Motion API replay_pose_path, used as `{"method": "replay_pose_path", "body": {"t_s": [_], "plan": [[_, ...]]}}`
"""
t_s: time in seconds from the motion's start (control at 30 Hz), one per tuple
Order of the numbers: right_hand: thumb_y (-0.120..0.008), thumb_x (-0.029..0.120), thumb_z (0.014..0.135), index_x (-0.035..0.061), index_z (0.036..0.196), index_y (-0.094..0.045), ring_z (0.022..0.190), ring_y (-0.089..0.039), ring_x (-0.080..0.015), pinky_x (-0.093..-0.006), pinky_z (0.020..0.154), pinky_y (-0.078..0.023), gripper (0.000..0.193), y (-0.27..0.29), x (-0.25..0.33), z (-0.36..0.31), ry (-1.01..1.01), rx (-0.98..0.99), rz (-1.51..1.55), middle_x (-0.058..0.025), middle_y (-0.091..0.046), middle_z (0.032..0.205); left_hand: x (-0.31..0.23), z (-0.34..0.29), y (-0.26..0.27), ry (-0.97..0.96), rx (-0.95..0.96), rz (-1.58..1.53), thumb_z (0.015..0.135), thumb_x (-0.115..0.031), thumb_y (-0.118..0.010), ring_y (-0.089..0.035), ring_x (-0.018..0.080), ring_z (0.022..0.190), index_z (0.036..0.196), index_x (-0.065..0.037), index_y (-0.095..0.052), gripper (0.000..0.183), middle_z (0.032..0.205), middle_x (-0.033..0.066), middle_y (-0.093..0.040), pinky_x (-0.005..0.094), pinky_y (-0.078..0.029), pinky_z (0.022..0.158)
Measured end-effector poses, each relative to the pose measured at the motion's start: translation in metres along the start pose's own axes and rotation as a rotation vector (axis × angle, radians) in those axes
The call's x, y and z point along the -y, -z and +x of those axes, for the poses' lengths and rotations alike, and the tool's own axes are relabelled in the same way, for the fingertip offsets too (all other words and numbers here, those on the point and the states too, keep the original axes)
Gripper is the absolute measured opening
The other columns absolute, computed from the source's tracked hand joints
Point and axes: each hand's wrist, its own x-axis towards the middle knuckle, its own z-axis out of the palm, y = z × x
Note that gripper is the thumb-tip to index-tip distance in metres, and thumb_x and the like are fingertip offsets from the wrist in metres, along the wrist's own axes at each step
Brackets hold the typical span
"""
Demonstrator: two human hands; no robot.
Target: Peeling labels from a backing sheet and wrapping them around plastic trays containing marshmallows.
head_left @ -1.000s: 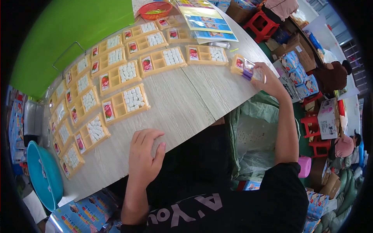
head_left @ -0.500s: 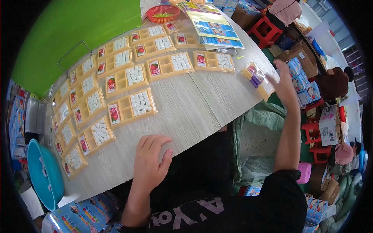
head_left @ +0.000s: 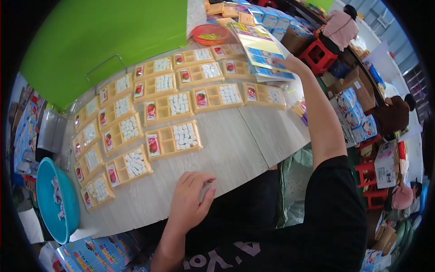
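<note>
Head view: printed sheets (head_left: 259, 45) at the right hand (head_left: 292, 65), grip unclear; left hand (head_left: 192, 195) empty, loosely curled, well apart.

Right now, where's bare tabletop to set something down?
Biggest patch: the table between the left hand, the tray nearest it, and the pack at right. Narrower strip: front edge, left hand to the basin. Crowded: left and back, with rows of trays, the basket, and sheets at the right hand.
</note>
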Motion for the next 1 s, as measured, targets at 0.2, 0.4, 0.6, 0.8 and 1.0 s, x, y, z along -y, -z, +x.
{"method": "replay_pose_path", "body": {"t_s": [0.2,0.4,0.6,0.8,1.0], "plan": [[-0.07,0.064,0.083,-0.0018,0.108,-0.073,0.095,-0.069,-0.0245,-0.0399,0.07,-0.054,0.071,0.019,0.0,-0.007,-0.266,0.153,0.079,-0.0193,-0.071,0.105,-0.001,0.001,0.006,-0.03,0.036,0.006,0.088,-0.012,-0.065,-0.06,0.0333,0.095,0.104,-0.003,-0.064,0.018,0.098,0.0127,-0.065,0.04,-0.045,0.089],[-0.07,0.026,0.091,-0.0007,0.11,-0.059,0.092,-0.067,-0.0298,-0.0369,0.08,-0.051,0.035,0.038,-0.065,0.0,-0.103,-0.444,0.064,-0.0207,-0.068,0.098,0.0,0.004,0.002,-0.061,0.038,0.005,0.088,-0.011,-0.064,-0.06,0.0324,0.094,0.103,-0.003,-0.064,0.017,0.097,0.0122,-0.066,0.04,-0.045,0.089],[-0.059,0.014,0.1,0.0021,0.115,-0.055,0.087,-0.058,-0.0122,-0.0287,0.078,-0.048,0.02,0.114,0.011,-0.075,0.225,-0.443,0.422,-0.0056,-0.063,0.094,-0.001,-0.001,0.004,-0.049,0.031,0.025,0.089,-0.011,-0.062,-0.06,0.0319,0.094,0.103,-0.003,-0.064,0.016,0.097,0.0122,-0.066,0.0396,-0.044,0.089],[-0.058,0.013,0.099,0.0052,0.122,-0.056,0.095,-0.055,-0.0072,-0.0247,0.083,-0.046,0.024,0.143,0.065,-0.186,0.291,-0.178,0.625,0.0019,-0.059,0.102,0.009,-0.011,0.002,-0.012,0.0,-0.179,0.091,-0.006,-0.058,-0.061,0.0284,0.092,0.102,-0.001,-0.063,0.014,0.096,0.0119,-0.065,0.0359,-0.046,0.086],[-0.06,0.011,0.095,0.0073,0.126,-0.06,0.096,-0.056,-0.0092,-0.0281,0.088,-0.046,0.031,0.062,0.128,-0.247,0.316,0.464,0.555,0.0018,-0.059,0.1,0.016,-0.014,0.001,0.002,-0.316,-0.161,0.091,-0.004,-0.057,-0.06,0.0257,0.098,0.11,-0.002,-0.06,0.02,0.104,0.0119,-0.064,0.0336,-0.045,0.089]]}}
